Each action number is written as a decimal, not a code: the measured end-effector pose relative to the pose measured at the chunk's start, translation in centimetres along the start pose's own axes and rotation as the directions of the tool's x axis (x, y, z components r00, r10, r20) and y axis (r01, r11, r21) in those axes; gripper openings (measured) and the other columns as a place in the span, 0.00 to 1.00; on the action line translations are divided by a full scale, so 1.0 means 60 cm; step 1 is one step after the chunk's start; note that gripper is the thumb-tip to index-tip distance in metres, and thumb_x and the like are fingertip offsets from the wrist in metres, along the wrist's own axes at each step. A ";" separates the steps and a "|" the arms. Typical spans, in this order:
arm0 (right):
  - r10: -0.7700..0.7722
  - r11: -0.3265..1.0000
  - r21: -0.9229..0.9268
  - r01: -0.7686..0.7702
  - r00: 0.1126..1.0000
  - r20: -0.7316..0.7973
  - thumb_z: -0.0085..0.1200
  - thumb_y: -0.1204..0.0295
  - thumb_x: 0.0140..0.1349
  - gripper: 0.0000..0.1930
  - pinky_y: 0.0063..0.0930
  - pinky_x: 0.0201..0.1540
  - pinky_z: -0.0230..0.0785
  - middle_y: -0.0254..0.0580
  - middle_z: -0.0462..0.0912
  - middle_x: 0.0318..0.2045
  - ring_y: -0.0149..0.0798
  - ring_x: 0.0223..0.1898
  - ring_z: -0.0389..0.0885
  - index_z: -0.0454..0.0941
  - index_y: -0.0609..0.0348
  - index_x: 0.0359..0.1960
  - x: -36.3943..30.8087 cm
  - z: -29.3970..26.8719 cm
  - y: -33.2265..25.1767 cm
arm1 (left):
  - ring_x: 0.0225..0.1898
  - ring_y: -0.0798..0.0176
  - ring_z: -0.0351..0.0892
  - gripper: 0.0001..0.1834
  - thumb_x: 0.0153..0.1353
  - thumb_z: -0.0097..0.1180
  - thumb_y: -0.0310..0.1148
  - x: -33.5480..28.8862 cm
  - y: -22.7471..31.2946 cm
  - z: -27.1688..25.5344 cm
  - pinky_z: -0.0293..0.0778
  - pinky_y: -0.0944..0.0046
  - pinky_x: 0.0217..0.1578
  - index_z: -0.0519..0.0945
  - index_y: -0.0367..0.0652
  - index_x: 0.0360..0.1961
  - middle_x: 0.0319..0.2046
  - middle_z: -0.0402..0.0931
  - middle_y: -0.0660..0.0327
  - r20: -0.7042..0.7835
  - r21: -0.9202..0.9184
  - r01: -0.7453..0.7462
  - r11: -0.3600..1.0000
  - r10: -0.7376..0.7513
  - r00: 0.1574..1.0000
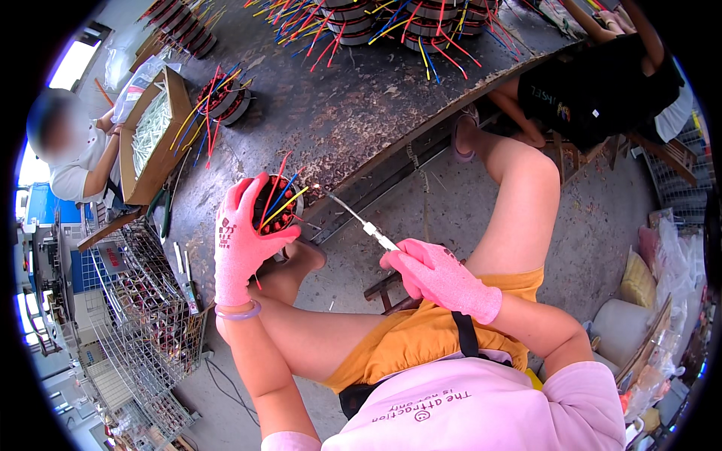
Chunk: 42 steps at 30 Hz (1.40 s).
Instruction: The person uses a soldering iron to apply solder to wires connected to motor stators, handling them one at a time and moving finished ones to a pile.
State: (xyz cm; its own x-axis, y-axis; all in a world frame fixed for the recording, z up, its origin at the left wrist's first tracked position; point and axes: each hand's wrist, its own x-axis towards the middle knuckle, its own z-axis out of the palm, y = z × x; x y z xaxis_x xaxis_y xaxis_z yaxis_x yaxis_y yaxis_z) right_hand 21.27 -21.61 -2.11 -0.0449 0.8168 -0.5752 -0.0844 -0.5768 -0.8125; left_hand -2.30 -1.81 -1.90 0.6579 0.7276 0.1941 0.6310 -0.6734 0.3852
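Observation:
My left hand (244,229), in a pink glove, is closed around the side of a wire-wound motor stator (289,218) at the near edge of the table. Red, blue and yellow lead wires stick up out of the stator's coils. My right hand (444,279), gloved in pink too, grips a thin rod (377,235) with a grey shaft and a white tube-like part; its exact kind I cannot make out. The rod's tip points toward the stator, with a gap between them.
Another stator (224,99) sits on the worn dark table (301,124), with stacked stators (350,22) farther back. An open cardboard box (177,113) holds thin white tubes. Wire baskets (143,301) stand left. A person (75,150) works at left, another (602,90) at far right.

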 end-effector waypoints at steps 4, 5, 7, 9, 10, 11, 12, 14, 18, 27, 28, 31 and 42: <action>-0.021 1.000 -0.022 0.021 1.000 -0.004 0.46 0.60 0.70 0.17 0.25 0.25 0.65 0.34 0.70 0.16 0.26 0.17 0.69 0.77 0.64 0.39 0.000 -0.001 -0.001 | 0.55 0.40 0.72 0.47 0.33 0.76 0.36 0.000 -0.001 0.000 0.70 0.48 0.56 0.73 0.44 0.61 0.55 0.71 0.48 0.003 0.007 -0.001 1.000 0.001 1.000; -0.012 1.000 -0.018 0.012 1.000 -0.006 0.46 0.60 0.70 0.17 0.25 0.25 0.65 0.34 0.70 0.16 0.26 0.18 0.69 0.77 0.64 0.39 -0.001 0.000 -0.002 | 0.54 0.41 0.73 0.47 0.33 0.76 0.34 0.000 -0.001 0.000 0.71 0.50 0.56 0.73 0.42 0.61 0.55 0.71 0.48 0.004 0.023 -0.006 1.000 0.006 1.000; 0.004 1.000 -0.010 -0.005 1.000 -0.012 0.46 0.60 0.70 0.17 0.25 0.25 0.65 0.34 0.70 0.16 0.26 0.18 0.69 0.77 0.64 0.39 -0.001 0.001 -0.004 | 0.54 0.43 0.75 0.47 0.33 0.75 0.32 0.001 -0.001 -0.001 0.73 0.53 0.56 0.72 0.38 0.61 0.55 0.72 0.48 0.008 0.054 -0.017 0.998 0.016 1.000; 0.005 1.000 -0.010 -0.005 1.000 -0.011 0.46 0.60 0.70 0.17 0.25 0.25 0.65 0.34 0.70 0.16 0.26 0.18 0.69 0.77 0.64 0.40 0.000 0.001 -0.004 | 0.53 0.43 0.76 0.47 0.33 0.75 0.32 0.001 -0.001 0.000 0.73 0.53 0.55 0.72 0.39 0.61 0.55 0.72 0.48 0.003 0.058 -0.021 0.998 0.021 1.000; 0.005 1.000 -0.010 -0.005 1.000 -0.011 0.46 0.60 0.70 0.17 0.25 0.25 0.65 0.34 0.70 0.16 0.26 0.18 0.69 0.77 0.64 0.40 0.000 0.001 -0.004 | 0.53 0.43 0.76 0.47 0.33 0.75 0.32 0.001 -0.002 0.000 0.73 0.53 0.55 0.72 0.39 0.61 0.55 0.72 0.48 0.001 0.059 -0.024 0.998 0.024 1.000; -0.008 1.000 -0.016 0.008 1.000 -0.010 0.46 0.60 0.70 0.17 0.25 0.25 0.65 0.34 0.71 0.16 0.26 0.18 0.69 0.77 0.64 0.40 0.000 0.001 -0.003 | 0.53 0.43 0.76 0.46 0.33 0.75 0.32 0.001 -0.002 0.000 0.73 0.53 0.55 0.72 0.39 0.61 0.55 0.72 0.48 0.002 0.057 -0.022 0.998 0.021 1.000; -0.022 0.999 -0.023 0.022 1.000 -0.009 0.46 0.60 0.71 0.17 0.25 0.25 0.65 0.34 0.71 0.16 0.26 0.18 0.70 0.77 0.64 0.40 -0.001 0.000 -0.002 | 0.54 0.43 0.75 0.46 0.33 0.75 0.32 0.000 -0.003 0.000 0.73 0.53 0.55 0.72 0.39 0.61 0.55 0.72 0.48 0.002 0.055 -0.020 0.998 0.020 1.000; -0.024 0.999 -0.026 0.024 1.000 -0.008 0.46 0.60 0.71 0.17 0.24 0.25 0.65 0.34 0.71 0.16 0.26 0.18 0.70 0.77 0.64 0.40 -0.001 0.000 -0.002 | 0.54 0.44 0.75 0.46 0.33 0.75 0.31 -0.001 -0.003 0.001 0.73 0.53 0.56 0.73 0.39 0.61 0.55 0.72 0.48 -0.002 0.042 -0.005 0.999 0.005 1.000; 0.013 1.000 0.006 -0.013 1.000 -0.010 0.45 0.60 0.71 0.18 0.24 0.25 0.65 0.34 0.71 0.17 0.25 0.18 0.70 0.77 0.64 0.41 -0.002 -0.001 -0.004 | 0.55 0.44 0.74 0.46 0.34 0.74 0.31 -0.003 0.000 0.000 0.72 0.53 0.56 0.73 0.41 0.61 0.56 0.71 0.48 0.007 0.003 0.042 0.999 -0.042 0.999; -0.012 0.998 0.065 0.013 1.000 -0.005 0.46 0.57 0.71 0.18 0.20 0.16 0.50 0.30 0.71 0.17 0.21 0.12 0.59 0.77 0.60 0.45 0.001 -0.002 0.017 | 0.62 0.41 0.66 0.45 0.36 0.75 0.34 0.000 0.002 -0.001 0.63 0.47 0.63 0.73 0.45 0.62 0.61 0.69 0.48 0.036 0.033 -0.018 0.999 0.017 0.999; -0.018 0.998 0.060 0.018 1.000 -0.004 0.45 0.57 0.71 0.18 0.20 0.16 0.50 0.30 0.71 0.17 0.21 0.12 0.59 0.77 0.60 0.45 0.002 -0.002 0.018 | 0.63 0.41 0.65 0.45 0.36 0.75 0.34 0.001 0.006 -0.001 0.62 0.47 0.64 0.73 0.45 0.62 0.61 0.69 0.49 0.039 0.040 0.012 0.999 -0.013 0.999; -0.023 0.999 0.046 0.023 1.000 0.004 0.45 0.57 0.72 0.18 0.19 0.16 0.50 0.30 0.71 0.17 0.20 0.12 0.58 0.77 0.59 0.46 0.000 -0.001 0.012 | 0.62 0.44 0.67 0.47 0.33 0.74 0.32 0.007 -0.004 -0.009 0.64 0.50 0.63 0.73 0.45 0.62 0.60 0.70 0.50 0.079 0.025 -0.022 0.999 0.020 0.997; 0.000 0.998 0.055 -0.001 1.000 0.016 0.45 0.61 0.72 0.17 0.23 0.23 0.61 0.34 0.71 0.17 0.24 0.18 0.67 0.77 0.65 0.43 -0.004 0.002 0.003 | 0.61 0.43 0.69 0.49 0.31 0.75 0.32 0.006 -0.011 -0.004 0.66 0.50 0.61 0.73 0.44 0.63 0.60 0.69 0.50 0.049 0.017 0.005 1.000 -0.006 0.999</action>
State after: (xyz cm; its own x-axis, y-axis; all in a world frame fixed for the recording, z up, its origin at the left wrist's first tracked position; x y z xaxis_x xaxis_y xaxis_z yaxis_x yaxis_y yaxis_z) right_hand 21.17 -21.89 -2.09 -0.0612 0.8169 -0.5736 -0.1393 -0.5760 -0.8055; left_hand -2.60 -1.08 -1.86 0.6735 0.7242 0.1479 0.6411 -0.6720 0.3708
